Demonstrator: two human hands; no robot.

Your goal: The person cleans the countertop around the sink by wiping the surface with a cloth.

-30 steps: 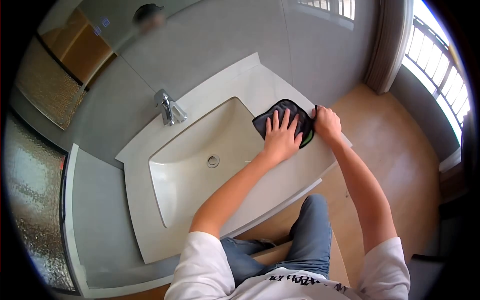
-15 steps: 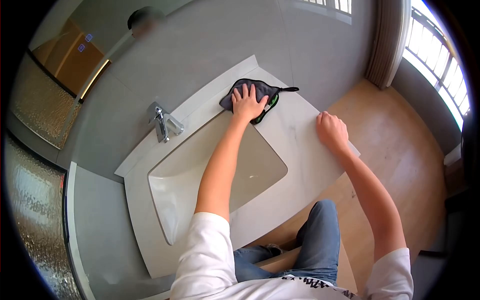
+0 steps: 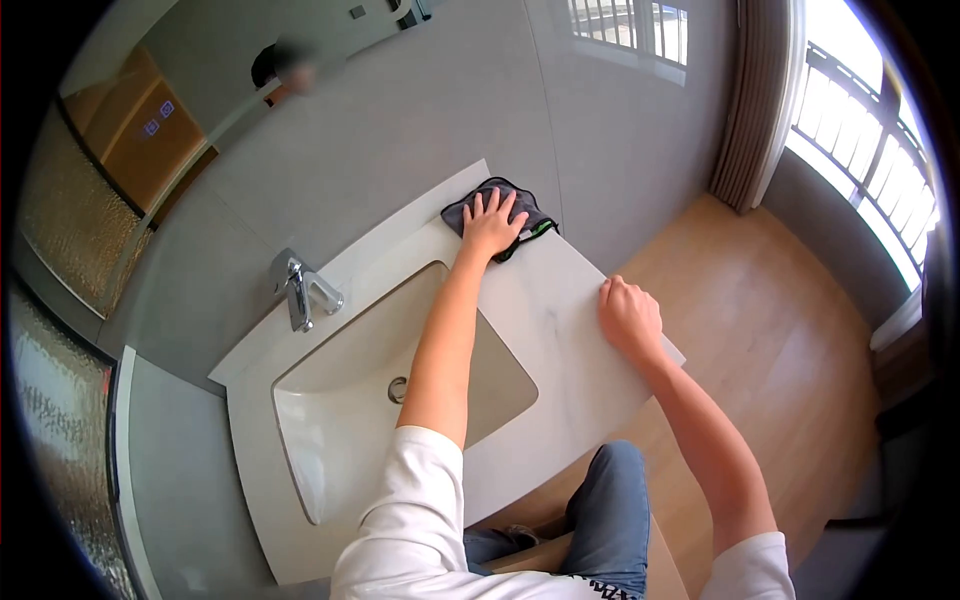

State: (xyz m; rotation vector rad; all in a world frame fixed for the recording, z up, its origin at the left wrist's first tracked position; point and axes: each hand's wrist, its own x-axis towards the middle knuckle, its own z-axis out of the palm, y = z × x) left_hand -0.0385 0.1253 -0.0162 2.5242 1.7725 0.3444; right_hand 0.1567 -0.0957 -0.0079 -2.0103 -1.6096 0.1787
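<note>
A dark grey cleaning cloth [image 3: 537,212] with black edging and a bit of green lies at the far corner of the white countertop [image 3: 560,350], partly against the raised back ledge. On top of it my left hand [image 3: 492,222] rests flat with its fingers spread. My right hand [image 3: 630,315] is closed in a fist at the countertop's right edge. Its palm side is hidden, and no object shows in it. Below my left forearm is the sink basin [image 3: 330,440], with the drain [image 3: 398,389] partly showing beside the arm.
A chrome faucet [image 3: 300,290] stands behind the basin on the left. Grey wall panels [image 3: 420,130] rise behind the counter, with a mirror [image 3: 215,60] at upper left. Textured glass [image 3: 60,430] is at far left. A curtain [image 3: 745,110] hangs by the window at right.
The view has shifted, so the counter sits lower in it and the drain has come into sight. The cloth under my left hand looks bunched differently, and its hanging loop no longer shows.
</note>
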